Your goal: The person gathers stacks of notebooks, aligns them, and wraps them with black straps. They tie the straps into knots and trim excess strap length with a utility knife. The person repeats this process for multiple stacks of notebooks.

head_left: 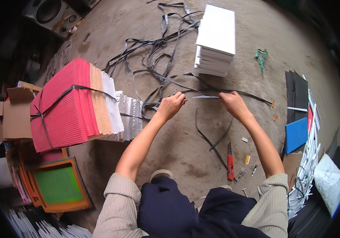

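Right in the middle, plastic strapping (203,96) runs sideways, left hand (171,104) and right hand (234,104) fingers pinched on it; white board stack (216,31) sits farther out, nearer the right.

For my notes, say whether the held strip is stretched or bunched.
Stretched: the strip runs nearly straight from left hand to right hand.

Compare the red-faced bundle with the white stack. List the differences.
The red-faced bundle shows red, tan and white layers; the white stack shows only white. Black strap crosses the bundle's face; none crosses the stack's top. The bundle's face is ridged, the stack's top smooth. Both are piles of flat pieces.
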A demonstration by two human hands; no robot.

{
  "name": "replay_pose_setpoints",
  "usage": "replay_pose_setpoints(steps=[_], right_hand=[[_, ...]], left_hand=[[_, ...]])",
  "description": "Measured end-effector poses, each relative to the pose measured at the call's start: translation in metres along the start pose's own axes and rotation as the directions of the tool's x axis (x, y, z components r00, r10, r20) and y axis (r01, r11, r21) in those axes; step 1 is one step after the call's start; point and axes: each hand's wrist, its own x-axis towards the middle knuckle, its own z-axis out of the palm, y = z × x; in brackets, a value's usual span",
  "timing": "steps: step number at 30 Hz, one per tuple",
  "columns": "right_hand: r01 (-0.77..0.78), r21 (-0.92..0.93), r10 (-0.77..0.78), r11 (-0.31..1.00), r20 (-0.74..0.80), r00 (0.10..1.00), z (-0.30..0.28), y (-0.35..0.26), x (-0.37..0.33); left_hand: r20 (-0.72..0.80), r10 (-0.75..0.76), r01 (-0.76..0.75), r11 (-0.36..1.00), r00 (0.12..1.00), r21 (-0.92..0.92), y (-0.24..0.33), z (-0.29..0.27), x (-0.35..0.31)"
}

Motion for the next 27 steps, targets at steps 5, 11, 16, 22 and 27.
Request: replay_pose_setpoints(steps=[5,11,16,22,27], right_hand=[[-0.290,-0.032,0.287,0.956,-0.075,0.955,-0.081,0.037,-0.115],[-0.553,0.293,0.621,0.780,-0.243,0.746,-0.157,0.078,-0.260],[-0.612,0.565,0.824,0.554,-0.268,0.499,-0.214,0.108,-0.353],[-0.587,0.487,0.753,0.647,-0.289,0.591,-0.202,0.104,-0.328],[-0.560,0.479,0.691,0.676,-0.145,0.708,-0.158,0.088,-0.262]], left_hand=[[0.125,0.127,-0.133,0.991,0.984,0.035,0.053,-0.005,0.033],[0.060,0.184,-0.189,0.978,0.981,0.084,0.119,-0.021,0.084],[0.139,0.015,-0.077,0.888,0.990,0.453,0.115,-0.056,0.108],[0.154,-0.241,0.094,0.774,0.958,0.626,0.112,-0.048,0.125],[0.074,0.029,-0.047,0.967,0.997,0.249,0.159,-0.006,0.160]])
